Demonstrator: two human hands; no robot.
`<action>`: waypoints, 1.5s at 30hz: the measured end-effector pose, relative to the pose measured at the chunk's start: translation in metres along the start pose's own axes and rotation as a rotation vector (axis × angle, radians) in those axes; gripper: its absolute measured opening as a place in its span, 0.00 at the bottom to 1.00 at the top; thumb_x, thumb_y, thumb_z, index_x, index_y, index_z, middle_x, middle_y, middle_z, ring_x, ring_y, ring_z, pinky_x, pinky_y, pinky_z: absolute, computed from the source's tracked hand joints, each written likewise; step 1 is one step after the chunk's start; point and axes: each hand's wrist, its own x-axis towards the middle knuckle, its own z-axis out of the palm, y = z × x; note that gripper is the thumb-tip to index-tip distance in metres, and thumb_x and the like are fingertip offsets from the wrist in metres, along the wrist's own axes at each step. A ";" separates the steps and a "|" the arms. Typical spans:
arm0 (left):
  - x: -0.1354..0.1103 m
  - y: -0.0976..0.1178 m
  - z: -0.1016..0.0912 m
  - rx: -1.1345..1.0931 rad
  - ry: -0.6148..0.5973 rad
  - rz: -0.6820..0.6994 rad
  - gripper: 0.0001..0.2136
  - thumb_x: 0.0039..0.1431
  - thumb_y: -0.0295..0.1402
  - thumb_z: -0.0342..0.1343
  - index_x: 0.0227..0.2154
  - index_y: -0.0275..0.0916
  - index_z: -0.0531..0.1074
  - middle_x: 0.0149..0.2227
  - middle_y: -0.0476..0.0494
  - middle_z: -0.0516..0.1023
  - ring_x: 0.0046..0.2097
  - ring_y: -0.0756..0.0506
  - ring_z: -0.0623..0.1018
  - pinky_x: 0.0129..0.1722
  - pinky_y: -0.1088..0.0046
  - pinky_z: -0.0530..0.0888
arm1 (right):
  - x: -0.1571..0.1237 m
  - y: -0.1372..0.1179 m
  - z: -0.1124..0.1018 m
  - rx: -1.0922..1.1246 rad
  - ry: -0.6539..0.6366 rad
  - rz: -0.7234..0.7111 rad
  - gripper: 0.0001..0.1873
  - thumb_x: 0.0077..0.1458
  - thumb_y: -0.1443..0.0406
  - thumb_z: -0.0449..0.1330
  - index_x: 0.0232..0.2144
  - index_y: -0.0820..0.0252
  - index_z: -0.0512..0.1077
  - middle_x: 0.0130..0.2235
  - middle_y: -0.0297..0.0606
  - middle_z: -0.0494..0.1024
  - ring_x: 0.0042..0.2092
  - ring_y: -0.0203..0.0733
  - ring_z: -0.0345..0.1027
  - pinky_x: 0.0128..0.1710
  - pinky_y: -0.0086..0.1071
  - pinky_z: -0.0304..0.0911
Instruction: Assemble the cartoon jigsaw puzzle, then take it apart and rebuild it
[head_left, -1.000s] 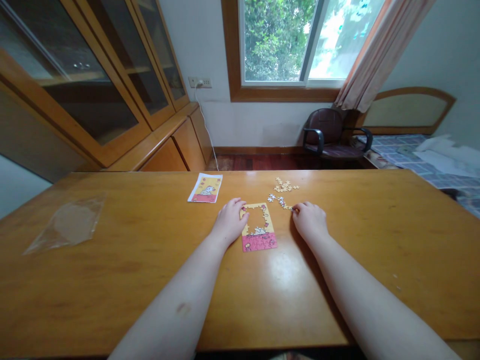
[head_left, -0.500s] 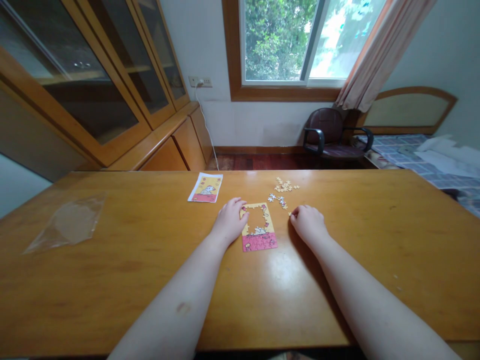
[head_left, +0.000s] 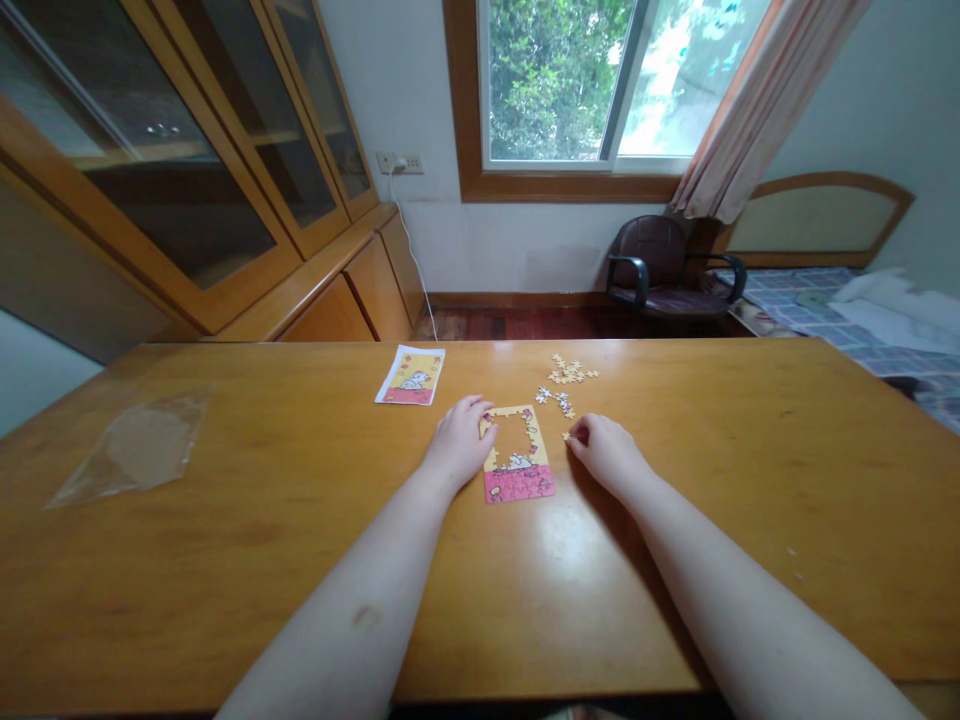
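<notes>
Partly built jigsaw puzzle point(head_left: 519, 484) between both hands: pink bottom section and yellow border joined, middle unfilled. Left hand point(head_left: 459, 442) lying open against its edge; right hand point(head_left: 606, 450) pinching a small loose piece point(head_left: 568, 436). More loose pieces point(head_left: 568, 373) ahead of the right hand; picture card point(head_left: 409, 376) ahead of the left. No legible writing or brand.

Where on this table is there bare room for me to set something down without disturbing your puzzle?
Bare wood lies between the plastic bag and picture card, and right of your right hand. It's crowded around the puzzle and loose pieces.
</notes>
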 end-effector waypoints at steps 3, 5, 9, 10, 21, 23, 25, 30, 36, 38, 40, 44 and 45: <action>0.000 0.000 0.001 0.002 -0.008 -0.002 0.17 0.57 0.34 0.51 0.50 0.38 0.70 0.56 0.37 0.67 0.58 0.40 0.68 0.59 0.59 0.64 | -0.002 0.001 -0.003 -0.123 0.007 0.021 0.10 0.54 0.60 0.57 0.31 0.60 0.74 0.38 0.44 0.77 0.42 0.47 0.69 0.39 0.35 0.58; 0.000 0.000 0.001 0.005 -0.013 -0.005 0.17 0.57 0.34 0.51 0.50 0.38 0.70 0.57 0.38 0.67 0.58 0.40 0.68 0.59 0.59 0.64 | -0.003 0.001 -0.002 -0.146 -0.010 0.015 0.10 0.55 0.61 0.57 0.31 0.60 0.74 0.38 0.45 0.77 0.42 0.47 0.69 0.39 0.35 0.58; 0.000 0.000 0.000 0.008 -0.015 -0.006 0.17 0.58 0.34 0.50 0.50 0.38 0.70 0.56 0.37 0.67 0.58 0.39 0.68 0.59 0.59 0.64 | -0.005 -0.002 0.001 -0.051 -0.055 -0.030 0.07 0.54 0.61 0.59 0.31 0.60 0.73 0.37 0.43 0.77 0.41 0.43 0.69 0.39 0.33 0.59; -0.001 0.000 0.000 0.008 -0.016 -0.007 0.17 0.58 0.34 0.50 0.50 0.38 0.70 0.56 0.37 0.67 0.58 0.39 0.68 0.59 0.59 0.64 | -0.006 -0.003 0.002 -0.026 -0.055 -0.052 0.07 0.54 0.62 0.59 0.30 0.60 0.72 0.37 0.42 0.77 0.40 0.43 0.69 0.39 0.32 0.59; 0.001 0.001 0.000 0.003 -0.026 -0.010 0.17 0.58 0.33 0.51 0.49 0.37 0.70 0.56 0.37 0.68 0.57 0.40 0.68 0.59 0.60 0.63 | -0.009 -0.006 -0.001 0.070 0.058 -0.101 0.08 0.54 0.60 0.59 0.32 0.59 0.73 0.36 0.40 0.77 0.39 0.41 0.68 0.39 0.31 0.57; 0.001 0.001 0.000 0.003 -0.030 -0.007 0.17 0.57 0.33 0.51 0.49 0.36 0.70 0.56 0.37 0.68 0.57 0.40 0.68 0.59 0.59 0.64 | -0.008 -0.007 -0.001 0.036 0.095 -0.067 0.12 0.55 0.56 0.58 0.34 0.59 0.74 0.37 0.42 0.77 0.40 0.43 0.68 0.40 0.32 0.57; 0.001 0.000 0.001 0.004 -0.028 -0.002 0.17 0.57 0.33 0.51 0.49 0.37 0.70 0.56 0.37 0.68 0.57 0.40 0.68 0.59 0.59 0.64 | -0.007 -0.008 0.001 0.014 0.090 -0.065 0.14 0.55 0.55 0.58 0.35 0.59 0.75 0.37 0.42 0.76 0.40 0.44 0.68 0.40 0.33 0.57; 0.001 -0.003 0.003 0.003 -0.015 0.003 0.16 0.57 0.34 0.51 0.49 0.38 0.71 0.56 0.38 0.68 0.57 0.40 0.69 0.59 0.59 0.64 | -0.005 -0.008 0.008 0.026 0.037 -0.167 0.10 0.57 0.61 0.57 0.38 0.54 0.77 0.40 0.39 0.76 0.43 0.42 0.68 0.42 0.32 0.58; 0.000 -0.001 0.002 0.008 -0.014 0.007 0.17 0.57 0.34 0.51 0.49 0.37 0.70 0.56 0.37 0.68 0.57 0.40 0.69 0.59 0.60 0.64 | -0.009 -0.007 0.002 -0.056 0.057 -0.100 0.11 0.56 0.60 0.57 0.35 0.58 0.76 0.39 0.43 0.76 0.43 0.46 0.69 0.41 0.35 0.58; 0.000 0.000 0.001 0.008 -0.020 -0.001 0.17 0.57 0.34 0.51 0.49 0.37 0.70 0.56 0.37 0.68 0.57 0.40 0.69 0.58 0.60 0.64 | -0.009 -0.008 0.000 -0.068 0.037 -0.074 0.10 0.55 0.62 0.56 0.34 0.59 0.76 0.39 0.44 0.77 0.42 0.46 0.69 0.41 0.35 0.58; 0.000 0.001 0.000 0.008 -0.026 -0.006 0.17 0.58 0.34 0.51 0.49 0.37 0.70 0.56 0.37 0.68 0.57 0.39 0.69 0.58 0.59 0.64 | -0.009 -0.008 0.000 -0.043 0.003 -0.064 0.09 0.54 0.64 0.56 0.33 0.60 0.75 0.39 0.44 0.77 0.42 0.46 0.69 0.40 0.35 0.59; 0.000 0.001 -0.001 0.007 -0.026 -0.010 0.17 0.58 0.34 0.51 0.49 0.37 0.70 0.56 0.37 0.68 0.57 0.39 0.69 0.58 0.58 0.64 | -0.008 -0.009 0.001 0.026 -0.068 -0.057 0.07 0.51 0.65 0.57 0.30 0.61 0.73 0.36 0.44 0.76 0.39 0.44 0.69 0.38 0.33 0.59; 0.000 0.001 -0.001 0.008 -0.027 -0.011 0.17 0.58 0.34 0.51 0.49 0.37 0.70 0.56 0.37 0.68 0.57 0.39 0.69 0.58 0.58 0.64 | -0.008 -0.009 0.002 0.036 -0.072 -0.073 0.06 0.51 0.65 0.57 0.30 0.61 0.73 0.36 0.44 0.76 0.38 0.44 0.69 0.38 0.33 0.59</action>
